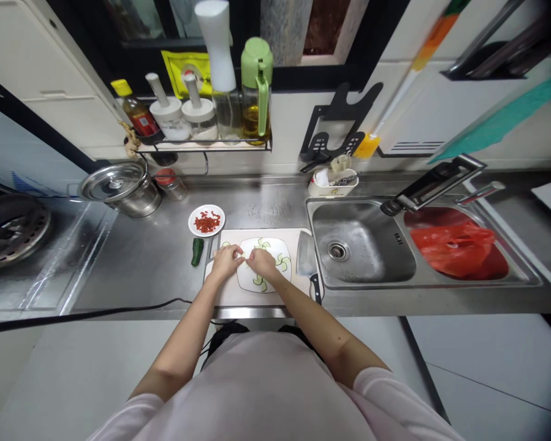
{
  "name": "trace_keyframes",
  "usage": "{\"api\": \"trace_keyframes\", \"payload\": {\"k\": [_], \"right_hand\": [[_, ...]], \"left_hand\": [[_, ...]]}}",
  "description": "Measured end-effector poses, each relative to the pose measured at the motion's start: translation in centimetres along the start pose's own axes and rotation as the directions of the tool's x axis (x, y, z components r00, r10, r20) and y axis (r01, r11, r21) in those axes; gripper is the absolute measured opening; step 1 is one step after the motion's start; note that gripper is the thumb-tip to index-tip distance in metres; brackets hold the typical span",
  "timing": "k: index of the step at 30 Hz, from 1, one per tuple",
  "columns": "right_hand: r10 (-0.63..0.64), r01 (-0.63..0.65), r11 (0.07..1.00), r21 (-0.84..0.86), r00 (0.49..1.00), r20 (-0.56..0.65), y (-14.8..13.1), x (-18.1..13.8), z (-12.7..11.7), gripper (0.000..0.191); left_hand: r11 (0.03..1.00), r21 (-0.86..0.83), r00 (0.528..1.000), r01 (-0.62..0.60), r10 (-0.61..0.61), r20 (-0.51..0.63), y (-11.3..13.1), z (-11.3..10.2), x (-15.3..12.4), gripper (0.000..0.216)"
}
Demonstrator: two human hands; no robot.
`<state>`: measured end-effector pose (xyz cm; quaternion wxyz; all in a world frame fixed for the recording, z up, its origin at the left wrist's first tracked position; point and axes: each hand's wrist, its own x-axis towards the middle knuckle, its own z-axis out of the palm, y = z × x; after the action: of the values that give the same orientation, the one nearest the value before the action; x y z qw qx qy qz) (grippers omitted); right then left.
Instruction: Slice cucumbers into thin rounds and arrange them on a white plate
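In the head view, cucumber slices point(283, 263) already form curved groups on the square plate point(278, 246); its left side seems unfinished. Left hand point(228, 262) and right hand point(261, 263) meet there, grip unclear. Red berries point(207, 222) lie apart.

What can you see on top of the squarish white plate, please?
Green-edged slices lie on the plate in clusters at its far, right and near sides. The left hand and right hand hide part of it; anything beneath them cannot be seen.
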<state>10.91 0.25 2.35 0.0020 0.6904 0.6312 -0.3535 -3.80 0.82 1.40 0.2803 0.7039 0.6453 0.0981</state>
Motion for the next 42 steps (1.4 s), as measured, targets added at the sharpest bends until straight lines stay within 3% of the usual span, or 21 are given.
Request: {"api": "trace_keyframes", "payload": {"k": [6, 13, 42], "right_hand": [[-0.279, 0.269, 0.940, -0.209, 0.960, -0.016, 0.9, -1.5, -0.3, 0.022], [-0.366, 0.354, 0.863, -0.360, 0.930, 0.038, 1.6, -2.5, 0.3, 0.031], [-0.347, 0.326, 0.873, -0.362, 0.938, 0.008, 1.4, -2.9, 1.0, 0.031]], "left_hand": [[1.000, -0.020, 1.000, -0.006, 0.006, 0.002, 0.2, -0.3, -0.1, 0.020], [1.000, -0.005, 1.000, -0.002, 0.002, -0.006, 0.1, -0.1, -0.1, 0.018], [1.000, -0.007, 0.999, 0.012, -0.012, -0.031, 0.5, 0.2, -0.6, 0.018]]}}
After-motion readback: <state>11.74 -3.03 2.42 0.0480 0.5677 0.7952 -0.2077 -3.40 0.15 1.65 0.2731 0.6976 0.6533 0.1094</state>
